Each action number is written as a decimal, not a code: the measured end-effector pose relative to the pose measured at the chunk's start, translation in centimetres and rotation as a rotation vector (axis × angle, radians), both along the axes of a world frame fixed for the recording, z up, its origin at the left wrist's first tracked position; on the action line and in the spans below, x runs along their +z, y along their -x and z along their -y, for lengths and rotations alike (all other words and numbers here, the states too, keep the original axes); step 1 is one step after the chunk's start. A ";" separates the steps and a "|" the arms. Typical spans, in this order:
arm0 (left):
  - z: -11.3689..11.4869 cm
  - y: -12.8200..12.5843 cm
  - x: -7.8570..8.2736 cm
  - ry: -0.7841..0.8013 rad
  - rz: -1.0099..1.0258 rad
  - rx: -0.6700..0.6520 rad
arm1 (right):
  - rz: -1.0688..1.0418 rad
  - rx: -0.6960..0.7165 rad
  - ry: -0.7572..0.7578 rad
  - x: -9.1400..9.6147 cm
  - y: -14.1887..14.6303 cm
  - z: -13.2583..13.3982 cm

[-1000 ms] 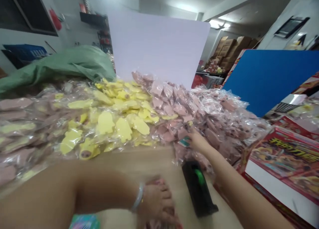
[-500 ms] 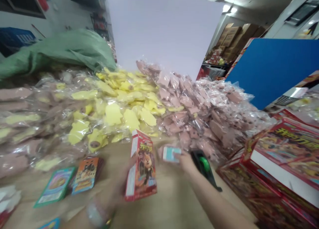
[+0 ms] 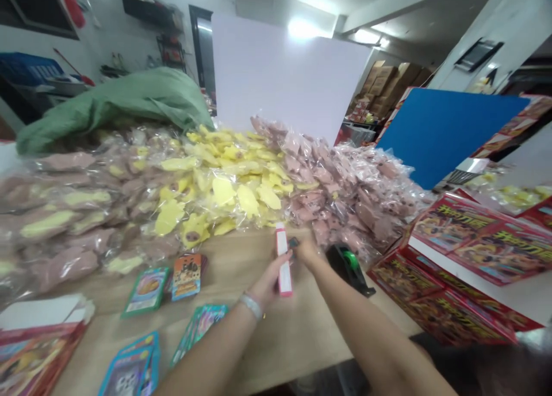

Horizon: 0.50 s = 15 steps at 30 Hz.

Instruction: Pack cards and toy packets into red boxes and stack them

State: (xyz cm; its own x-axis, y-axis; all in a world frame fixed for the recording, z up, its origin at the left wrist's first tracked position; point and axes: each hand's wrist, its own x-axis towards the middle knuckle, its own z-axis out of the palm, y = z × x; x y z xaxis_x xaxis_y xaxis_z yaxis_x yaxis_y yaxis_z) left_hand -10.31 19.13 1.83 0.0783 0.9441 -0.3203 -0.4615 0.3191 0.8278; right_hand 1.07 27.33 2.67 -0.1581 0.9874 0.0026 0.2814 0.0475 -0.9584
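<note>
My left hand [image 3: 272,276] is closed around a small red-and-white cardboard box [image 3: 283,264], whose narrow white side faces up. Close to the box's right side is my right hand [image 3: 307,252], fingers pinched at a small dark bluish piece that I cannot make out. A black tape dispenser [image 3: 350,269] with a green roll lies just right of that hand. Left of the box, stacks of printed cards rest on the table: green ones [image 3: 146,289], orange ones [image 3: 187,276], teal ones [image 3: 199,327] and blue-edged ones [image 3: 133,364].
Bagged yellow figures [image 3: 224,192] and bagged pinkish-brown figures [image 3: 319,177] heap up along the back of the table [image 3: 302,338]. Large red printed boxes [image 3: 435,292] stand at the right. Flat red-and-white cartons [image 3: 43,344] lie front left. A green sack [image 3: 129,100] sits behind.
The box has turned from its printed front to its narrow side. My right hand has come closer to it; the light-blue card-like piece at its fingers no longer shows clearly. The view has shifted.
</note>
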 end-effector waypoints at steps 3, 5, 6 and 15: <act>2.1 0.6 1.4 -0.195 -0.289 0.057 | -0.045 -0.121 -0.074 4.3 -4.3 3.1; 3.9 1.1 2.4 -0.387 -0.752 0.066 | -0.140 -0.203 -0.138 7.4 -7.5 5.7; 4.7 1.2 2.8 -0.489 -0.985 0.047 | -0.196 -0.222 -0.149 8.7 -8.7 7.0; 8.7 0.3 5.8 -0.806 -1.490 -0.108 | 0.427 -0.098 -0.328 9.8 -10.0 12.9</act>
State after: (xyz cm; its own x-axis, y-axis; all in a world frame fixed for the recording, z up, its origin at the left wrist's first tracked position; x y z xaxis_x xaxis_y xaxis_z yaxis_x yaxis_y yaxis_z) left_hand -10.64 10.40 7.65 0.2447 0.9027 0.3539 0.8036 -0.3931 0.4469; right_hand 11.07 14.46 12.48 -0.1203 0.9556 0.2689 0.6605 0.2793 -0.6970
